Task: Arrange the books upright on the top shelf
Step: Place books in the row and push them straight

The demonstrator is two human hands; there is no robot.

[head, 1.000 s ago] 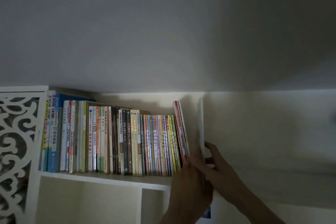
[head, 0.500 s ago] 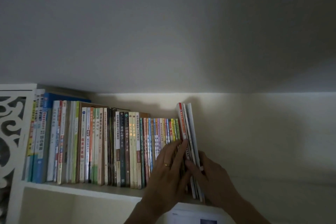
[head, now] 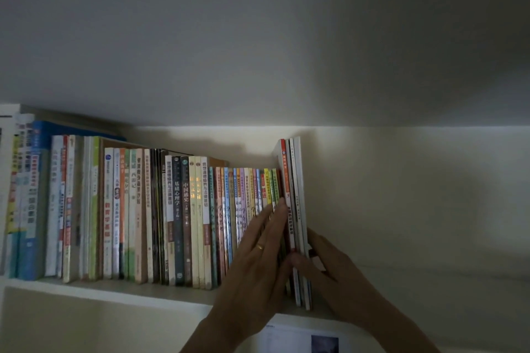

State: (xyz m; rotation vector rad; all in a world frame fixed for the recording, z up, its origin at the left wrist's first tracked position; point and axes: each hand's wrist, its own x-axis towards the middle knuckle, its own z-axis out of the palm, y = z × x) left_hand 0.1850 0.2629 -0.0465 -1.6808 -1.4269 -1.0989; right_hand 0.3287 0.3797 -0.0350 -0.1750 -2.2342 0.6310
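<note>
A long row of books (head: 177, 218) stands upright on the white top shelf (head: 114, 292), dim under the ceiling. At the row's right end stand a few taller thin books (head: 292, 180), red, dark and white, nearly upright and close against the small colourful books (head: 246, 189). My left hand (head: 258, 255), with a ring, lies flat with straight fingers on the spines of the small books, next to the tall ones. My right hand (head: 329, 269) pinches the lower part of the tall books, thumb across the spines and fingers on their right face.
The ceiling (head: 258, 37) hangs close above the book tops. To the right of the tall books the shelf runs on bare along the pale wall (head: 401, 195). Below the shelf are open compartments and a white sheet with a picture (head: 301, 338).
The white book has been set against the red-spined ones, and that end group now stands straighter. My left hand has come up flat onto the spines. The view has drifted right.
</note>
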